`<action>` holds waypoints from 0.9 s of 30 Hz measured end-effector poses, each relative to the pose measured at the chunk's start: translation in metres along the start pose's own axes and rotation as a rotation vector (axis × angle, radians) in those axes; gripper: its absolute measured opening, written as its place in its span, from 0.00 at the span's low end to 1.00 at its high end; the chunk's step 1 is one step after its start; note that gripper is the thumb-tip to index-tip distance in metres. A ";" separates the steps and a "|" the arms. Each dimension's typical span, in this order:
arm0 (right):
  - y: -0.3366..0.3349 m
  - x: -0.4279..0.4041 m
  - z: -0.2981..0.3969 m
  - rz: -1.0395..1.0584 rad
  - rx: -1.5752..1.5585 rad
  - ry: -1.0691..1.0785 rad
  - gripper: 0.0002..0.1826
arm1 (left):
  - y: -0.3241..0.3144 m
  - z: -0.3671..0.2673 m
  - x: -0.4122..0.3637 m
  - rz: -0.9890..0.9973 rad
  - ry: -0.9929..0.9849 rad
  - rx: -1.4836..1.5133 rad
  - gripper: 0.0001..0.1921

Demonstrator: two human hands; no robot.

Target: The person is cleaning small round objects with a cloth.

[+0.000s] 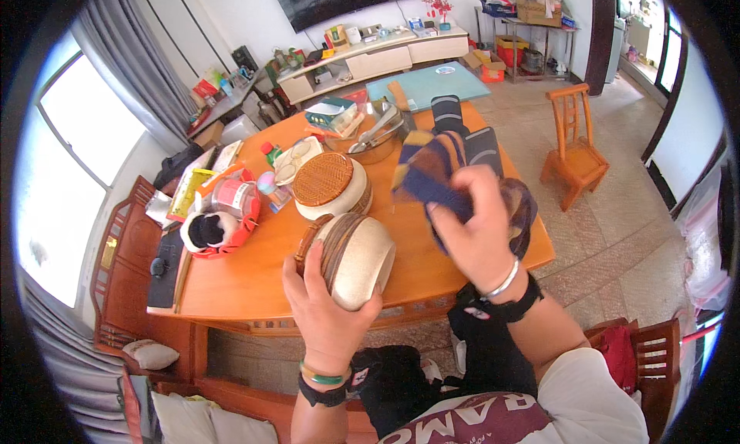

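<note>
My left hand holds a cream pot banded with brown wicker, tipped on its side above the near edge of the orange wooden table. Between the thumb and fingers of my right hand is a striped cloth in navy, brown and yellow, slightly blurred. It is apart from the held pot, to its upper right. More dark patterned cloth shows beside my right wrist, at the table's right side. A similar round pot with a woven wicker lid stands upright just behind the held one.
A red basket with a jar and a panda-like plush stands at the left. Behind are a glass bowl with utensils and a tissue box. Dark padded objects lie at the far right edge. A wooden chair stands beyond.
</note>
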State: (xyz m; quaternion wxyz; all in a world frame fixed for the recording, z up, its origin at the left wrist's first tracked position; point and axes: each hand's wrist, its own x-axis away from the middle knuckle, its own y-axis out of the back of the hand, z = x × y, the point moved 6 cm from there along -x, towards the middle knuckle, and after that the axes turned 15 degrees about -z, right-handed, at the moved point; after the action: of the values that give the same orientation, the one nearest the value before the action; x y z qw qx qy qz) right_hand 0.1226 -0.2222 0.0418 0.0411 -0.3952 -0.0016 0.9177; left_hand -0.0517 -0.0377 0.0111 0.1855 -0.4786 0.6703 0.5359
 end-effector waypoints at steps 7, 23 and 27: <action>-0.035 0.053 0.038 0.305 -0.227 0.178 0.16 | -0.001 0.001 0.003 -0.011 -0.021 0.006 0.57; -0.063 0.051 -0.032 0.330 -0.271 -0.312 0.16 | -0.003 -0.002 0.000 -0.039 -0.056 0.045 0.56; -0.046 0.056 0.019 0.320 -0.248 -0.016 0.16 | 0.001 0.003 0.002 -0.014 -0.049 0.023 0.56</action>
State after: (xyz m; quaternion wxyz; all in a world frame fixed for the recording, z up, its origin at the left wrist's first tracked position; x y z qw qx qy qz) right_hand 0.0742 -0.1712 0.0161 -0.1541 -0.3850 -0.0520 0.9085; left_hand -0.0545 -0.0355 0.0090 0.2110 -0.4677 0.6682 0.5387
